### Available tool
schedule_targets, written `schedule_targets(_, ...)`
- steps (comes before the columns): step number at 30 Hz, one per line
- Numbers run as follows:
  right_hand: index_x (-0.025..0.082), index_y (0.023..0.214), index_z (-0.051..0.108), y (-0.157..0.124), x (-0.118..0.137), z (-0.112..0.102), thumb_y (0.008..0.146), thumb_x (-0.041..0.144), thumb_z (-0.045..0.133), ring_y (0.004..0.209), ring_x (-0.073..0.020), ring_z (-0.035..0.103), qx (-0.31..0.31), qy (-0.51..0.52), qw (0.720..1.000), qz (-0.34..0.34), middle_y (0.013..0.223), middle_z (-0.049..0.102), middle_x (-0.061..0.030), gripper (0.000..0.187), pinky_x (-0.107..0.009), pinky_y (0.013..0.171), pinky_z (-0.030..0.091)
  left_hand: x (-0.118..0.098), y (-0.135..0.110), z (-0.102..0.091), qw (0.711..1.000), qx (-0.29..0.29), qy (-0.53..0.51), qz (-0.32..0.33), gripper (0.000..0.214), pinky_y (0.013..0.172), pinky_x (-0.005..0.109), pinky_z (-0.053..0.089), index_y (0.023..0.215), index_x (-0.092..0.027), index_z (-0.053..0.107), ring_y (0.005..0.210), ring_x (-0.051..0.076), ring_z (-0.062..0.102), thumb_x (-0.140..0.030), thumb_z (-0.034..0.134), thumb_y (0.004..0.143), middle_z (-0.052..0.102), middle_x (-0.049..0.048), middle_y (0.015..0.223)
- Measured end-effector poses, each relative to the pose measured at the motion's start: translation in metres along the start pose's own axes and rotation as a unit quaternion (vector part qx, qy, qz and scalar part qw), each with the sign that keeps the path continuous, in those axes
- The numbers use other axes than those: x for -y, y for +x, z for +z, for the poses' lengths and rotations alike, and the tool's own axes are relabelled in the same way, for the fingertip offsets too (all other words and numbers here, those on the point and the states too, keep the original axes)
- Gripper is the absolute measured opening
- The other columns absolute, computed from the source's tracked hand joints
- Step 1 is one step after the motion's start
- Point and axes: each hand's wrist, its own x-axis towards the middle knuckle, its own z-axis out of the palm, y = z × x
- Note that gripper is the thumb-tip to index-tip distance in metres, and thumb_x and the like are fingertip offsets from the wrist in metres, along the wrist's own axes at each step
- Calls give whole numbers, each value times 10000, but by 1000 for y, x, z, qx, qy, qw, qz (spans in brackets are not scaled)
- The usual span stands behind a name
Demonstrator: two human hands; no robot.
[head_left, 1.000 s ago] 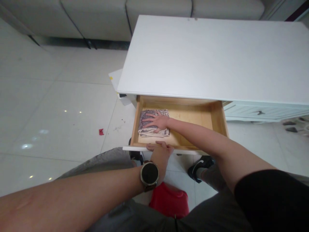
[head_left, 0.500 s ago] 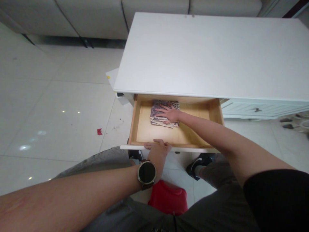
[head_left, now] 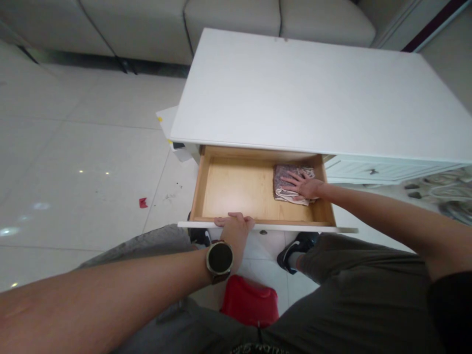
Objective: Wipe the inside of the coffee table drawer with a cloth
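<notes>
A folded, patterned cloth [head_left: 278, 187], soft and creased with a cream fold, is pressed by the right hand [head_left: 303, 187], its grip spread wide and flat. The cloth is set near the right edge of the drawer [head_left: 236, 184], closer to the back edge than the front. The drawer is rectangular, of smooth, pale-grained wood with a white front. Its front edge is held left of the middle by the left hand [head_left: 236, 225], the grip folded over the board. Open room is offered between cloth and left edge.
</notes>
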Motion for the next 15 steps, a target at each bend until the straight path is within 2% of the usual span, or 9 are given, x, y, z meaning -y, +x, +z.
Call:
schedule_targets(4,451,1495,482,-22,24,14,877,521,601,1562,-397,98,14,26,999,-28,1703,224,18,632,-746,1170,142,-2,-1,-1,999,18,25,12,526,783,570,577,1312,-158,540,1022,382,726,53,291,900,623,242,1308)
schedule_targets(7,482,1487,479,-32,36,22,883,522,599,1567,-393,69,25,46,998,-42,1708,200,39,618,-734,1171,190,-2,-2,-3,1000,19,14,4,542,783,590,582,1305,-163,552,1027,387,727,72,293,891,620,243,1322)
schedule_targets(12,468,1518,439,-26,50,20,880,528,621,1556,-411,113,38,38,997,-53,1709,200,13,667,-715,1150,262,-2,-2,-3,1000,21,13,11,539,771,594,593,1305,-163,557,1033,395,729,74,323,880,634,233,1311)
schedule_targets(15,444,1541,414,-14,61,14,892,527,619,1547,-421,141,33,22,997,-69,1710,201,-16,686,-705,1140,278,-3,-1,1,1000,20,-13,9,516,786,637,580,1296,-177,565,1061,410,716,57,369,879,619,225,1341)
